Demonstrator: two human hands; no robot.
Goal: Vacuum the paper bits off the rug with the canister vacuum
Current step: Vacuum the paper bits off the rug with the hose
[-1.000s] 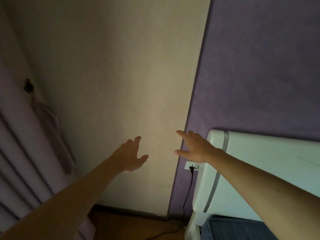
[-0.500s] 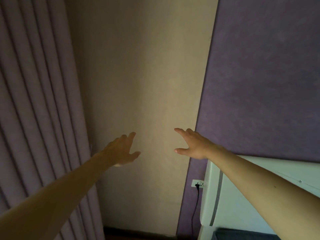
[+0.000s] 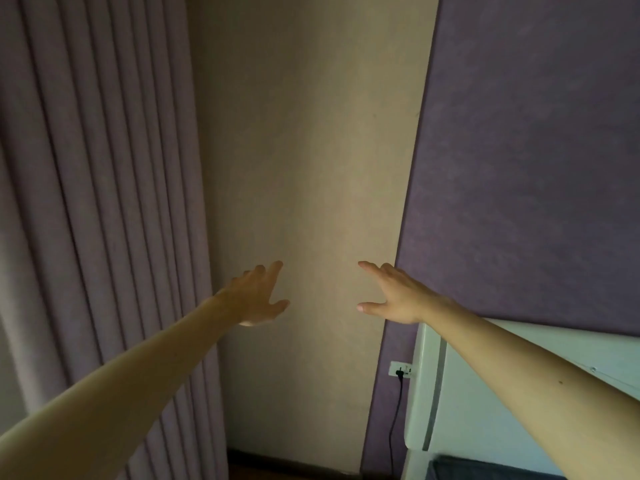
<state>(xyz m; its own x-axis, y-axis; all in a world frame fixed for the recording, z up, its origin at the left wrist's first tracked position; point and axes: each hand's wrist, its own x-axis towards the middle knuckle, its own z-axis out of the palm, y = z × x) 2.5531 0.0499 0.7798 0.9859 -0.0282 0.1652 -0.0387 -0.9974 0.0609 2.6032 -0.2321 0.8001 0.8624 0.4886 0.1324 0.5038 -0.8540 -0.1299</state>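
Forward, left hand (image 3: pixel 256 296), right hand (image 3: pixel 398 297) (splayed).

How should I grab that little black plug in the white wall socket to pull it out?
Probably pinch the body of the black plug, not its thin hanging cord, coming from the left: the white headboard stands close on its right.
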